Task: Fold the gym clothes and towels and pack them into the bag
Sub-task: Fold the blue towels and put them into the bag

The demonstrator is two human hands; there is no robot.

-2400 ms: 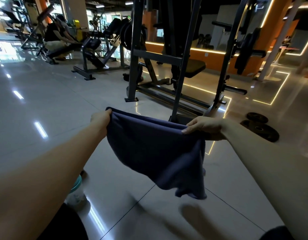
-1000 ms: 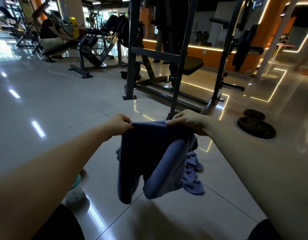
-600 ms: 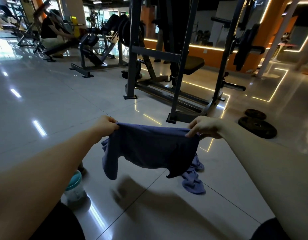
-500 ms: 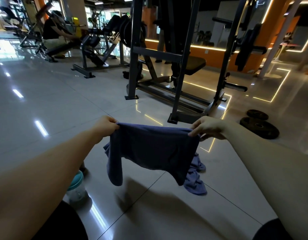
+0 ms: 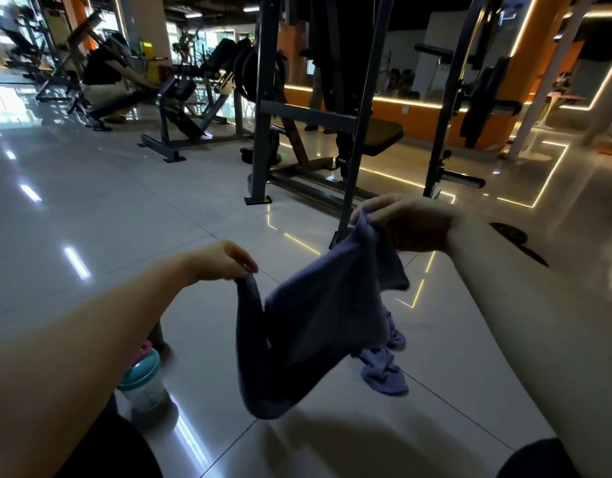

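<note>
Slack rules the dusky blue terry towel (image 5: 318,326), which hangs in the air between the two hands, above the glossy tiled floor (image 5: 125,208). The left hand (image 5: 225,260) pinches one top corner between thumb and curled fingers. The right hand (image 5: 411,224) pinches the opposite corner the same way, fingers bunched on a fold of cloth.

From the left hand the right one lies at about 2 o'clock, higher and farther out. The towel's top edge, its long axis, therefore slopes up to the right, and the body sags in a twisted pouch toward 6 o'clock. Judged from that, the coming fold turns on levelling and tightening this edge before the corners meet. Neither hand is nearer the cloth, since both are on it.

A second crumpled cloth of the same blue (image 5: 383,374) lies on the floor at 5 o'clock of the hanging towel, partly hidden behind it. A clear shaker bottle with a teal lid (image 5: 142,381) stands at 7 o'clock, under the left forearm.

No bag shows anywhere in view. The towel's lower corners are lost in its folds, blur softens its hem, and which side faces the camera cannot be told.
</note>
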